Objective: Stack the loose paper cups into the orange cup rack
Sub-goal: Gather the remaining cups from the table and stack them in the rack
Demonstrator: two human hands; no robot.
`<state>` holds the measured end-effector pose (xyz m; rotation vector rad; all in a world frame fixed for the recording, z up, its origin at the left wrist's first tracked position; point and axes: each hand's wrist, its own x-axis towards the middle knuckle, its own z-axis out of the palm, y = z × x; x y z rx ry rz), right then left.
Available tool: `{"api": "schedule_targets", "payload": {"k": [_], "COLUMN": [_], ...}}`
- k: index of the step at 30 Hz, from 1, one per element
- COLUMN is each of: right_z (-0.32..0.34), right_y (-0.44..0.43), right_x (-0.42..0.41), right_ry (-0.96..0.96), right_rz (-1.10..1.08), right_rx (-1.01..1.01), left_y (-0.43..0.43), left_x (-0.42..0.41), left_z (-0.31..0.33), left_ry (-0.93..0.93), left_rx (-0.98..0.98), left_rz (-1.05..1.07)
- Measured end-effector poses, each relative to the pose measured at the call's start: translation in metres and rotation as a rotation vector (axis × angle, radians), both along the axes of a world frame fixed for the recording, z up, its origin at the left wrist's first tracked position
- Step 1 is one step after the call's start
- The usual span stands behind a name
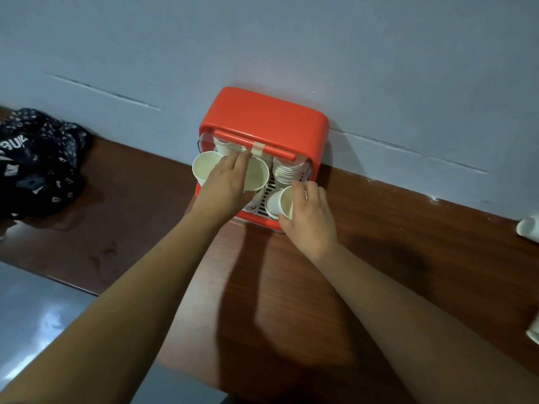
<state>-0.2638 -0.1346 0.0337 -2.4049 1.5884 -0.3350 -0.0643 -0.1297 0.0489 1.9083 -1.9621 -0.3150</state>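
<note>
Loading is under way: the right hand [310,217] grips a paper cup [281,203] at the front right of the orange rack [264,118], mouth tipped toward 9 o'clock. The left hand [226,182] lies spread across 2 open cups [204,167]; whether it pinches either I cannot tell. Next, probably, the gripped cup must be nested onto a stack [287,170] at 12 o'clock. More cups [529,228] sit cut off at 3 o'clock.
</note>
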Motion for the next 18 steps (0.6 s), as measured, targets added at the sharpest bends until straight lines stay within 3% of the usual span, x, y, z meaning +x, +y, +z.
{"api": "schedule_targets", "payload": {"k": [14,18], "right_z": [-0.027,-0.035], "right_y": [-0.024,-0.030], "right_x": [0.020,0.021], "right_ry": [0.073,-0.010], "right_rz": [0.086,0.095], "right_rx": [0.220,0.305], "left_y": [-0.005,-0.012], "left_x": [0.020,0.020], "left_z": [-0.019,-0.021], "left_ry": [-0.170,-0.193], "left_rx": [0.077,0.084], "left_rz": [-0.087,-0.101]}}
